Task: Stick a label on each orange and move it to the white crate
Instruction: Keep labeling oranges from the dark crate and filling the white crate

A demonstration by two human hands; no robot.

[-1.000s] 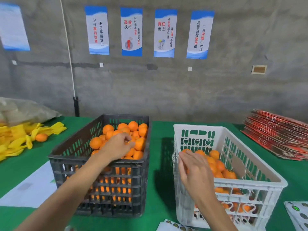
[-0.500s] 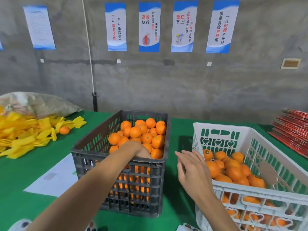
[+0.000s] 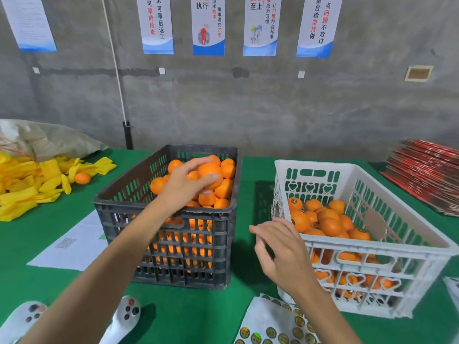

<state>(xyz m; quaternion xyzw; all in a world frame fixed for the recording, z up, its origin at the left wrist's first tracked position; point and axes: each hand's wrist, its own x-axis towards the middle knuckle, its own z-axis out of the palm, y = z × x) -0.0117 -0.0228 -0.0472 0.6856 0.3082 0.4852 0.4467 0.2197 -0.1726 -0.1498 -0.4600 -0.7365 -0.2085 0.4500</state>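
My left hand is up and forward, arm stretched out from lower left, forearm bare. Fingers and thumb curled round an orange, thumb on top, fingertips underneath, palm facing right. My right hand hangs lower and nearer to me, arm coming in from lower right. Back of the hand faces me, fingers loosely bent and spread, pointing up and left, holding nothing. The two hands are well apart, not touching.

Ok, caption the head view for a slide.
Left hand lifts an orange from the black crate; right hand hovers open beside the white crate.
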